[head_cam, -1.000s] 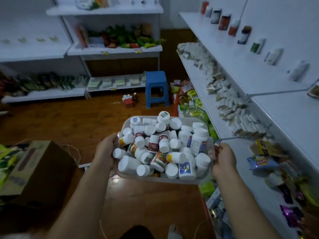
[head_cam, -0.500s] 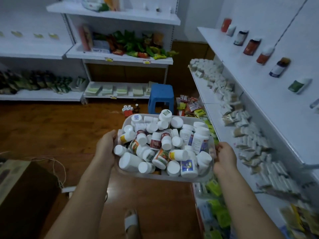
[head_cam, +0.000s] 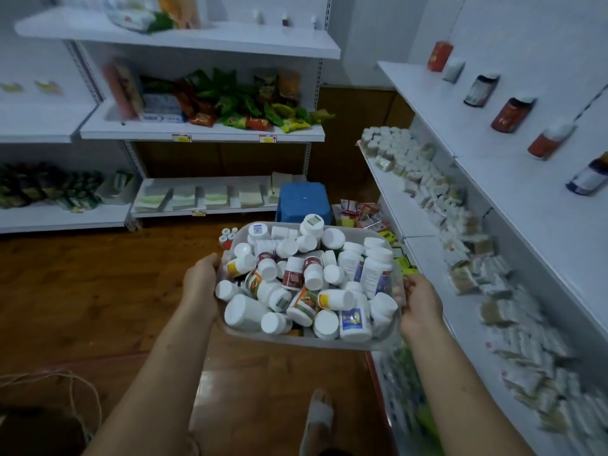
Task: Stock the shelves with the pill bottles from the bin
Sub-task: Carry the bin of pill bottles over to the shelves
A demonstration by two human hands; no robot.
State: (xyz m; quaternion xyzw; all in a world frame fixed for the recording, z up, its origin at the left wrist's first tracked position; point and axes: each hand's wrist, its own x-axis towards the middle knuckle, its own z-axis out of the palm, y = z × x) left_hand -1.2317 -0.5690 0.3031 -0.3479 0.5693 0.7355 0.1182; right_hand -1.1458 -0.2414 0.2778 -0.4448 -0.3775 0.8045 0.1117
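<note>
the clear plastic bin (head_cam: 296, 339), heaped with loose pill bottles (head_cam: 306, 281), is held at the centre of the frame, gripped at opposite rims by the left hand (head_cam: 200, 281) and right hand (head_cam: 421, 301), fingers (head_cam: 409, 286) curled round the edges. the load is judged fairly heavy and apt to shift; each smooth, stiff bottle is best taken round its body, below the cap

1. Bin (head_cam: 296, 339): 1.
2. Hands on bin: 2, left hand (head_cam: 201, 282) and right hand (head_cam: 421, 301).
3. Pill bottles (head_cam: 245, 312) in bin: roughly 30, heaped, exact count unclear.
4. Standing bottles (head_cam: 511, 114) on upper right shelf (head_cam: 444, 120): 6.
5. Blue stool (head_cam: 304, 199): 1.
</note>
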